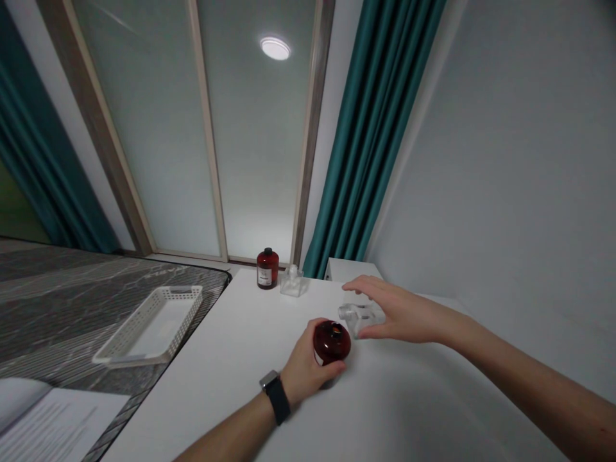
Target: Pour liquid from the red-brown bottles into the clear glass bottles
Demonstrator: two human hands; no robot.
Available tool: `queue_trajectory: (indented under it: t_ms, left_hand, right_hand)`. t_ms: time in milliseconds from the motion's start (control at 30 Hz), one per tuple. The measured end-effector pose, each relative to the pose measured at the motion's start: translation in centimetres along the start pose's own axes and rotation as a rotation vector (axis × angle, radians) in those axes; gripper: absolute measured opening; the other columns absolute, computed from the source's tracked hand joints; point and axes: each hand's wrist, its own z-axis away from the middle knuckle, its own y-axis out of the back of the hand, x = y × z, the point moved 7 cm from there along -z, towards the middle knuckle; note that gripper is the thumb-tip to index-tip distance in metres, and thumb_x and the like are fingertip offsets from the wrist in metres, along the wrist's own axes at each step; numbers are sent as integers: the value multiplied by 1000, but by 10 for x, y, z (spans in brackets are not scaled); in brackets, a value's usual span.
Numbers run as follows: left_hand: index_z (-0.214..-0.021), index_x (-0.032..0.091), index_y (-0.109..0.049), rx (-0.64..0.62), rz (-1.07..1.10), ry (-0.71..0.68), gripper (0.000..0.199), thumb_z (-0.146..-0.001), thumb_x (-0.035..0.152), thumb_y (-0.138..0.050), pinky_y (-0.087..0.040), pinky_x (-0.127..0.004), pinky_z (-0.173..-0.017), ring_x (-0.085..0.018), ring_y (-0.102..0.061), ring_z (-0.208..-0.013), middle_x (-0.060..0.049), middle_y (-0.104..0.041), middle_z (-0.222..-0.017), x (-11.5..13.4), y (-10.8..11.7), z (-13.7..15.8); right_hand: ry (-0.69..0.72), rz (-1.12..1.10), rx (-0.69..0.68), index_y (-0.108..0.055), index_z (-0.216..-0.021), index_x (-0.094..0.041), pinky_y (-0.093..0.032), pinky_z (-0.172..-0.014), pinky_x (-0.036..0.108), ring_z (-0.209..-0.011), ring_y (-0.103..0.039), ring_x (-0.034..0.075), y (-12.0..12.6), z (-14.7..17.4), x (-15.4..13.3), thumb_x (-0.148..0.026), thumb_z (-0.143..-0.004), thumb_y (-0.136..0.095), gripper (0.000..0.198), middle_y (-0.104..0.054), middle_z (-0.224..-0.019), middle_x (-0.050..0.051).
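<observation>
My left hand [308, 362], with a dark watch on its wrist, wraps round a dark red-brown glass bottle [332, 343] low over the white table. Its rounded shoulder and top face me, and a bit of pale label shows by my fingers. Just to the right, my right hand [385, 311] curves round a clear glass bottle [359, 316] tipped on its side. The clear neck points left, close to the dark bottle. My right thumb lies along the near side and the fingers arch above; their contact on the far side is hidden.
At the table's [231, 359] far edge stand a red-brown bottle [267, 269] with a black cap and white label, and a clear square bottle [291, 282]. Left, on a grey patterned surface, are a white plastic basket [180, 327] and open printed pages [62, 423]. A wall [520, 192] rises right.
</observation>
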Motion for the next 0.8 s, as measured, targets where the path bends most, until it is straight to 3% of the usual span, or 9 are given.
queue_trajectory:
  t_ms: [167,333,467,567,667,800]
  left_hand:
    - [-125,18,-47,-6,-23,6,69,-62,13,-76,-41,-47,-104,-31,-56,-115,-12,-59,-124,1,1,0]
    - [-128,19,-46,-18,-31,-6,70,-65,19,-78,-40,-49,-106,-32,-55,-119,-12,-58,-127,-5,1,0]
    - [-133,18,-42,-58,4,-49,78,-70,43,-80,-39,-49,-107,-34,-54,-120,-14,-56,-130,-11,1,0]
    - [-135,17,-43,-67,26,-100,69,-87,65,-54,-37,-48,-108,-33,-51,-124,-16,-54,-132,-6,6,0]
    - [-130,18,-50,36,-6,-84,61,-96,65,-31,-37,-47,-107,-30,-52,-122,-15,-57,-127,1,20,-3]
    - [-112,19,-60,196,-35,-3,46,-95,58,-43,-42,-45,-102,-29,-56,-113,-11,-63,-115,5,41,-11]
  right_hand:
    - [-42,-120,154,-47,-133,-25,-49,-96,47,-113,-56,26,0,2,22,-41,-81,-70,58,-50,-128,10]
    - [-166,-312,438,-45,-123,-26,-52,-92,46,-119,-51,26,-11,2,59,-37,-80,-67,50,-49,-123,8]
    - [-242,-538,619,-38,-120,-26,-50,-94,42,-122,-49,25,-37,-3,86,-45,-80,-66,53,-50,-122,9]
    - [-267,-700,680,-35,-118,-27,-46,-99,42,-118,-51,24,-61,-10,93,-48,-79,-66,54,-49,-122,8]
    - [-277,-740,713,-32,-116,-27,-41,-104,46,-117,-50,24,-81,-16,92,-49,-81,-63,52,-48,-119,7]
    - [-263,-789,727,-29,-115,-29,-43,-102,48,-114,-49,25,-102,-23,90,-50,-83,-58,48,-46,-117,6]
